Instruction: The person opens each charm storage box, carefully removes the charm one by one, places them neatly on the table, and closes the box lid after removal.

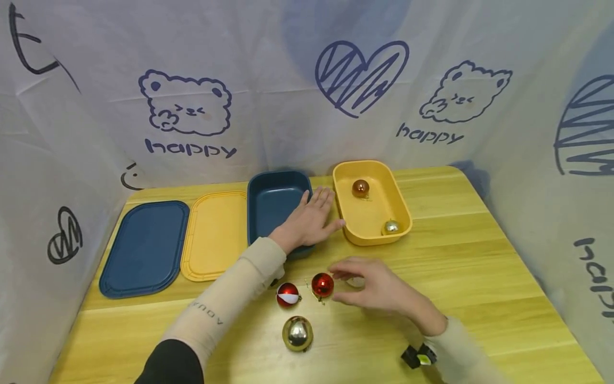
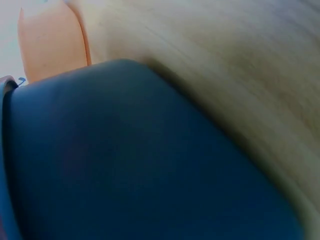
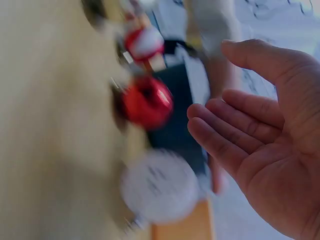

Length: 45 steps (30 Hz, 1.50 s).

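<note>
My left hand (image 1: 312,217) lies over the right rim of the navy box (image 1: 256,213), fingers straight, its thumb tip by the near left side of the yellow box (image 1: 352,230). The navy wall (image 2: 135,155) fills much of the left wrist view. My right hand (image 1: 371,285) hovers with parted fingers just right of a shiny red ornament ball (image 1: 323,285). Partly hidden beneath it is a white ball, clearer in the right wrist view as a blurred white ball (image 3: 160,187). Left of the red ball lies a red-and-white ball (image 1: 288,294); a gold ball (image 1: 297,334) sits nearer me.
Inside the yellow box are a copper ball (image 1: 361,188) and a pale gold ball (image 1: 391,227). A navy lid (image 1: 146,248) and a yellow lid (image 1: 216,234) lie flat at the left. A printed cloth (image 1: 278,106) hangs behind the wooden table (image 1: 470,256).
</note>
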Motion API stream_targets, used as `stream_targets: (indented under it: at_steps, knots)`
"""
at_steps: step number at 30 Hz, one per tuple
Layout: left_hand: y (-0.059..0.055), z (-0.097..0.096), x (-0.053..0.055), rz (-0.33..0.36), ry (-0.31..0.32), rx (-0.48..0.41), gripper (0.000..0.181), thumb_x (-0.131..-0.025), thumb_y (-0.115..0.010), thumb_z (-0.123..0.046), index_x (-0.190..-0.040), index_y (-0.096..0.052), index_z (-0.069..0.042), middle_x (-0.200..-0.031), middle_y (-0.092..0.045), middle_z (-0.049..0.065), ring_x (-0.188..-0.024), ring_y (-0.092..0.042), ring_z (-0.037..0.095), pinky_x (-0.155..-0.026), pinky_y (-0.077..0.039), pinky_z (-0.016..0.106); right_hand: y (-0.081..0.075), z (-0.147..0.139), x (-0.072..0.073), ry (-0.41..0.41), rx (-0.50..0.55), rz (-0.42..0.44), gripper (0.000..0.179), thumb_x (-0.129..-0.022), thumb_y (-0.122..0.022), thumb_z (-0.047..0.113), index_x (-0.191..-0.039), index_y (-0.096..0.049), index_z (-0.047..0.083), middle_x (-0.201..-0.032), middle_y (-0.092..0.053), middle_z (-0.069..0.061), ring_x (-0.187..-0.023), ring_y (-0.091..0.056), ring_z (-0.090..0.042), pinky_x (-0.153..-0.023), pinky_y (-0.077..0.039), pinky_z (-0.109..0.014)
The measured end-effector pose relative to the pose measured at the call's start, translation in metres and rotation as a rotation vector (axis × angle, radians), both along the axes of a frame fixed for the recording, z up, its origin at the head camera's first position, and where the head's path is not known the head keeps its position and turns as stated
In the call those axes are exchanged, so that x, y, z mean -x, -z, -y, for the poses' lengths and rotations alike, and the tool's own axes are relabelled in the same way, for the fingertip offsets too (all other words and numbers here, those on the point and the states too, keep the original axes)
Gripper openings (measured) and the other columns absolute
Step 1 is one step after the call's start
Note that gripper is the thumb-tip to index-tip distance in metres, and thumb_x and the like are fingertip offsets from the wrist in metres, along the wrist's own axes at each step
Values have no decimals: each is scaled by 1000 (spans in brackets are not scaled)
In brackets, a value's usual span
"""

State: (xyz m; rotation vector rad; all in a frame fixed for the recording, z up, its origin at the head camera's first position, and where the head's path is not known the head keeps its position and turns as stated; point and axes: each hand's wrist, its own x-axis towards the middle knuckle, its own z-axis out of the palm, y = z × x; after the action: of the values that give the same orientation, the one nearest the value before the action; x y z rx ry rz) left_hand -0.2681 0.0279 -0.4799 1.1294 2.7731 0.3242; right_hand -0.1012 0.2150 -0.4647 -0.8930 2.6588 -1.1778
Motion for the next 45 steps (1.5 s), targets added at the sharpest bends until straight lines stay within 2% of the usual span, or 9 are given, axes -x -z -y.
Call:
stream_targets:
  at_steps: [4, 10, 13, 19, 22, 25, 34, 45]
  knots:
    - [1, -5, -1, -6, -2, 19, 87, -110, -32, -62, -168, -15, 0, -177, -8, 18, -165, -8, 37, -133, -5, 57, -12, -27, 16, 118, 22, -8, 46, -92, -84, 27, -133, -72, 12, -120, -78, -1, -105, -76, -19, -94, -62, -40]
    - [2, -11, 1, -24, 1, 37, 89, -109, -32, -65, -168, -16, -1, -176, -13, 20, -165, -8, 37, -133, -7, 58, -19, -56, 43, 242, 81, 43, 41, -93, -84, 20, -130, -73, 8, -119, -77, -11, -104, -76, -24, -95, -61, -45]
    - [4, -14, 2, -32, 2, 42, 90, -109, -32, -66, -168, -16, -1, -176, -14, 20, -165, -8, 37, -133, -7, 59, -18, -65, 55, 281, 97, 53, 39, -94, -82, 19, -129, -73, 5, -118, -77, -15, -103, -76, -23, -95, -61, -43]
    - [6, -16, 3, -40, -1, 51, 90, -108, -32, -66, -168, -17, -1, -176, -15, 19, -166, -8, 37, -133, -7, 59, -14, -75, 79, 361, 80, 70, 39, -95, -81, 23, -128, -73, 4, -114, -79, -13, -101, -76, -24, -89, -62, -33]
    - [7, -16, 3, -38, 0, 55, 91, -108, -32, -67, -168, -17, 0, -176, -16, 19, -166, -8, 37, -133, -7, 58, -12, -77, 91, 384, 62, 75, 40, -95, -80, 25, -129, -73, 4, -113, -79, -13, -101, -76, -25, -84, -61, -25]
    - [7, -17, 3, -35, 2, 66, 91, -108, -30, -68, -168, -15, -1, -176, -16, 19, -166, -8, 36, -133, -6, 58, -9, -78, 102, 394, 55, 63, 41, -96, -80, 25, -129, -73, 3, -115, -79, -14, -102, -76, -27, -84, -61, -23]
    - [6, -16, 2, -12, 13, 56, 91, -108, -30, -68, -168, -14, -1, -176, -15, 19, -166, -6, 36, -133, -4, 57, 1, -80, 136, 478, 30, 51, 41, -97, -78, 24, -129, -71, -1, -120, -77, -19, -106, -75, -31, -95, -60, -45]
    - [7, -15, 1, -16, 9, 68, 91, -108, -28, -68, -169, -13, -2, -177, -13, 17, -166, -3, 32, -134, -2, 56, 10, -77, 163, 576, 23, 86, 51, -99, -75, 22, -141, -62, -4, -133, -69, -24, -118, -69, -38, -104, -56, -51]
